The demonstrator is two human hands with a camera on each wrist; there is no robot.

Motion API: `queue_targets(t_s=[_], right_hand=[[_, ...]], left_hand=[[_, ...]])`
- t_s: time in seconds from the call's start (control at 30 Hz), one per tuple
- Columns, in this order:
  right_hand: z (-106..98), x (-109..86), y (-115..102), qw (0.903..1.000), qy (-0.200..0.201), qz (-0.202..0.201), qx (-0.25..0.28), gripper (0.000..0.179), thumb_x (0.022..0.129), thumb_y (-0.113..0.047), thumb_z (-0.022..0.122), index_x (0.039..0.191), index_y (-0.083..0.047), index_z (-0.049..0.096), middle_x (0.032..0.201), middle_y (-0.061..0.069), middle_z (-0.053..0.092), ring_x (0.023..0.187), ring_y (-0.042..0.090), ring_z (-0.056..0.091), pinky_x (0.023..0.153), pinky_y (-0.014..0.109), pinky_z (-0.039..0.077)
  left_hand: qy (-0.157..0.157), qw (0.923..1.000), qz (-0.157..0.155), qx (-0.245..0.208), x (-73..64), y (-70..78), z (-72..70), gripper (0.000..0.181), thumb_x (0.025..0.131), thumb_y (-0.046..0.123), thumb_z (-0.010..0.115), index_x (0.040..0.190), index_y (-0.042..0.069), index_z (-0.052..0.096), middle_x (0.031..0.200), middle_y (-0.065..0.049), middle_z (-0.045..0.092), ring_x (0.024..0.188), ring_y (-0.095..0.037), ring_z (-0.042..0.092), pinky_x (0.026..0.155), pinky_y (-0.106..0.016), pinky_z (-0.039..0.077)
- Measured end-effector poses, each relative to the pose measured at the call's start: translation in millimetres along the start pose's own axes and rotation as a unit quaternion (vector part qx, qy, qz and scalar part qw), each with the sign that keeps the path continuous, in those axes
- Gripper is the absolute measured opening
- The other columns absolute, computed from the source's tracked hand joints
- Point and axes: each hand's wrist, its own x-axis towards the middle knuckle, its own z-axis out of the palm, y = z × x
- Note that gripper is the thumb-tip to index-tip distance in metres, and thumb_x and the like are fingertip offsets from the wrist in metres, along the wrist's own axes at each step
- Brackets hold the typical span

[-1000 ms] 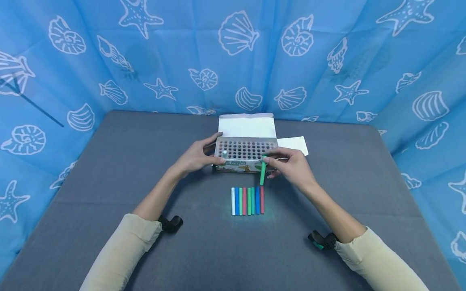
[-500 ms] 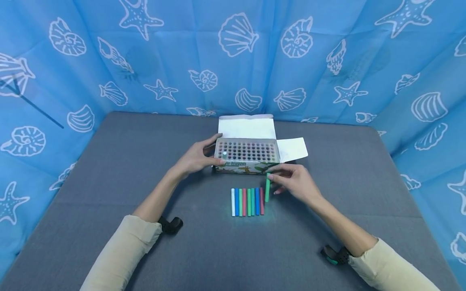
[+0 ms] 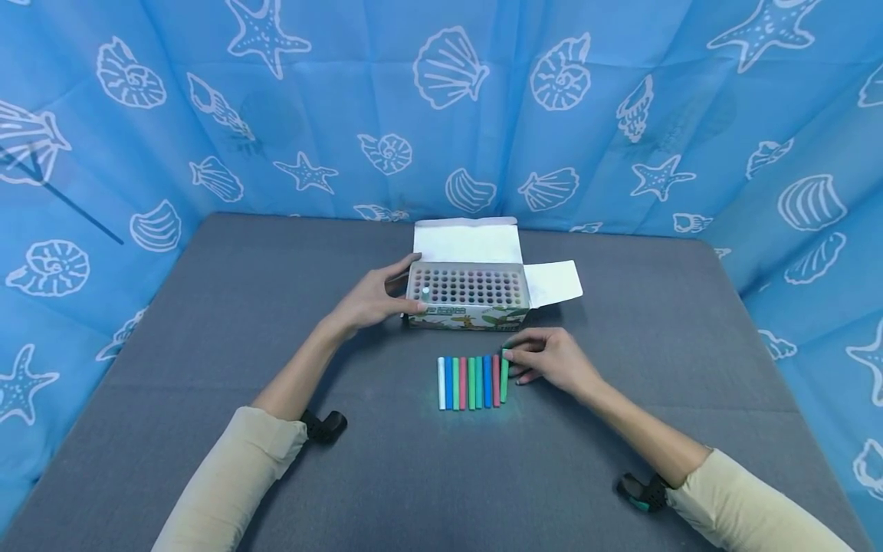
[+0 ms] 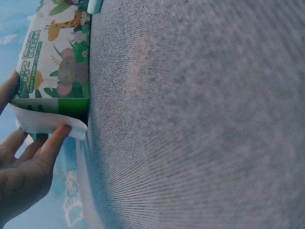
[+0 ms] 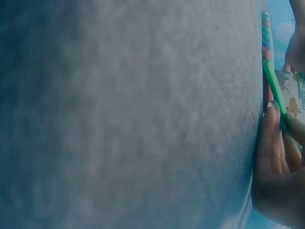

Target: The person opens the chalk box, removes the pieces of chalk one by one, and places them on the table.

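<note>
At the right end of a row of chalk sticks (image 3: 472, 383), my right hand (image 3: 555, 359) pinches a green chalk (image 3: 504, 382) by its upper end. That chalk lies close beside a red chalk (image 3: 496, 382); whether the two touch is hard to tell. My left hand (image 3: 369, 299) holds the left end of an open chalk box (image 3: 476, 320), thumb at the front and fingers round the side. In the left wrist view, its fingers press a white end flap (image 4: 45, 121). A pale chalk (image 3: 425, 294) stands up from the box's perforated tray (image 3: 476, 286).
The box's white lid (image 3: 469, 241) is folded back, and a side flap (image 3: 554, 282) sticks out to the right. A grey cloth covers the table (image 3: 386, 475). Behind it hangs a blue curtain (image 3: 386, 77) with shell prints.
My right hand has carried the green chalk from the box's front down to the right end of the row, beside the red one. The left hand stays on the box.
</note>
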Motion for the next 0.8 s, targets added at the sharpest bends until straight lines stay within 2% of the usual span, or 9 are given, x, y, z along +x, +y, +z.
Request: queue_targets(t_s=[0.13, 0.27, 0.5, 0.67, 0.8], right_hand=[[1.4, 1.2, 1.5, 0.9999, 0.001, 0.006, -0.008, 0.03, 0.093, -0.008, 0.071, 0.116, 0.009, 0.067, 0.096, 0.019, 0.073, 0.076, 0.024, 0.073, 0.068, 0.037, 0.061], [2.6, 2.0, 2.1, 0.9989, 0.017, 0.013, -0.042, 0.027, 0.091, -0.01, 0.073, 0.113, 0.006, 0.071, 0.094, 0.015, 0.073, 0.073, 0.021, 0.072, 0.067, 0.034, 0.061], [0.5, 0.1, 3.0, 0.9948, 0.033, 0.011, -0.095, 0.026, 0.091, -0.011, 0.073, 0.113, 0.002, 0.073, 0.093, 0.012, 0.073, 0.068, 0.02, 0.072, 0.065, 0.032, 0.06], [1.7, 0.0, 2.3, 0.9951, 0.049, 0.008, -0.086, 0.024, 0.091, -0.01, 0.073, 0.112, 0.001, 0.073, 0.09, 0.012, 0.074, 0.068, 0.022, 0.072, 0.064, 0.032, 0.06], [2.4, 0.5, -0.3, 0.9965, 0.056, -0.013, -0.06, 0.023, 0.091, -0.007, 0.073, 0.111, 0.003, 0.072, 0.09, 0.014, 0.074, 0.068, 0.024, 0.072, 0.065, 0.033, 0.06]], left_hand=[[-0.003, 1.0, 0.0, -0.007, -0.1, -0.4, -0.5, 0.09, 0.086, 0.027, 0.08, 0.159, 0.026, 0.026, 0.16, -0.012, 0.03, 0.145, -0.032, 0.031, 0.112, -0.047, 0.037], [0.001, 1.0, 0.002, -0.009, -0.8, -0.8, -0.5, 0.09, 0.086, 0.028, 0.08, 0.158, 0.027, 0.027, 0.159, -0.012, 0.033, 0.144, -0.032, 0.033, 0.112, -0.046, 0.037], [-0.005, 0.9999, 0.005, -0.009, -2.2, -1.7, 0.2, 0.089, 0.087, 0.028, 0.079, 0.159, 0.026, 0.026, 0.161, -0.011, 0.027, 0.146, -0.032, 0.03, 0.113, -0.048, 0.036], [0.0, 1.0, 0.005, -0.004, -2.1, -1.6, 0.1, 0.088, 0.087, 0.028, 0.079, 0.158, 0.027, 0.027, 0.162, -0.01, 0.026, 0.146, -0.032, 0.03, 0.113, -0.049, 0.036], [0.0, 1.0, 0.005, -0.001, -1.2, -1.5, -0.6, 0.088, 0.087, 0.029, 0.079, 0.158, 0.027, 0.027, 0.162, -0.01, 0.025, 0.146, -0.031, 0.029, 0.113, -0.049, 0.036]])
